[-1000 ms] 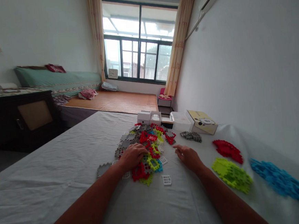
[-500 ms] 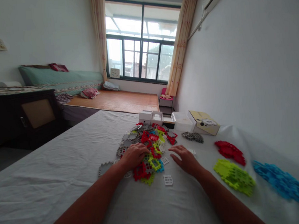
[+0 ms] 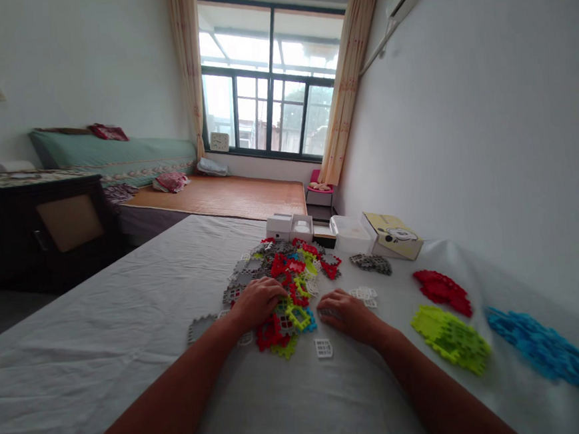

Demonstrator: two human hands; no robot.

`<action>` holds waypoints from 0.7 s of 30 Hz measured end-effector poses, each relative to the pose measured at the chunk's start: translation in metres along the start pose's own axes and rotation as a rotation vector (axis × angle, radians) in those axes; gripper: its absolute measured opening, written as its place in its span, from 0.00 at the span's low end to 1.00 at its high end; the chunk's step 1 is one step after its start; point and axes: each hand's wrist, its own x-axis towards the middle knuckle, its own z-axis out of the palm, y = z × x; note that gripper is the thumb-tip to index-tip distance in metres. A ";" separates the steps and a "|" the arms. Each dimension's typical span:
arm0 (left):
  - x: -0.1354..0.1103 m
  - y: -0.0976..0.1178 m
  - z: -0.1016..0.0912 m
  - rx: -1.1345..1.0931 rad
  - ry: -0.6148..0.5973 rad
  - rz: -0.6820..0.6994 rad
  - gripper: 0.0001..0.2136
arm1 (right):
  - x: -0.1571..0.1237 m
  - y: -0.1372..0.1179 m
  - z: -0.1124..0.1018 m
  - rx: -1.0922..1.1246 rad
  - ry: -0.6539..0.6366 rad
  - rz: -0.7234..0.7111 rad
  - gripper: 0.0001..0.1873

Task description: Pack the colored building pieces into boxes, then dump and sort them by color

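My left hand (image 3: 260,298) rests on the left side of a pile of toy building pieces, beside red pieces (image 3: 267,331) and a lime green frame piece (image 3: 297,315). Its fingers are bent and close together; what lies under the fingertips is hidden. At the pile's right edge, my right hand (image 3: 344,311) is closed down over a small white window piece (image 3: 323,312), mostly covered by the fingers. Another white window piece (image 3: 324,348) lies flat on the cloth nearer to me. Just beyond my right hand are several white window pieces (image 3: 366,295).
On the right lie separate groups of grey pieces (image 3: 372,264), red pieces (image 3: 443,292), lime green pieces (image 3: 449,338) and blue pieces (image 3: 545,350). Behind the pile stand white boxes (image 3: 279,228), a clear plastic container (image 3: 350,234) and a yellow box (image 3: 394,235). A white cloth (image 3: 141,309) covers the surface.
My right hand has moved left and slightly down, from spread fingers beside the white window piece to covering it. My left hand stays on the pile. The view has shifted slightly.
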 end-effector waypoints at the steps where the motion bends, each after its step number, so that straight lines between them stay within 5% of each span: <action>1: 0.000 0.000 0.000 -0.001 0.000 0.001 0.12 | 0.000 -0.001 -0.001 -0.028 -0.004 0.004 0.11; 6: 0.000 0.001 -0.002 -0.009 -0.004 0.000 0.13 | 0.005 -0.001 0.005 -0.183 0.007 0.063 0.12; 11: 0.001 0.000 -0.001 0.000 -0.004 -0.006 0.14 | 0.008 0.013 0.013 -0.196 0.159 0.226 0.14; 17: 0.000 0.000 -0.002 0.007 -0.017 -0.005 0.13 | -0.009 0.041 -0.003 -0.343 0.190 0.449 0.10; 21: 0.000 0.000 -0.002 0.011 -0.008 -0.011 0.13 | -0.013 0.046 -0.010 -0.335 0.224 0.443 0.09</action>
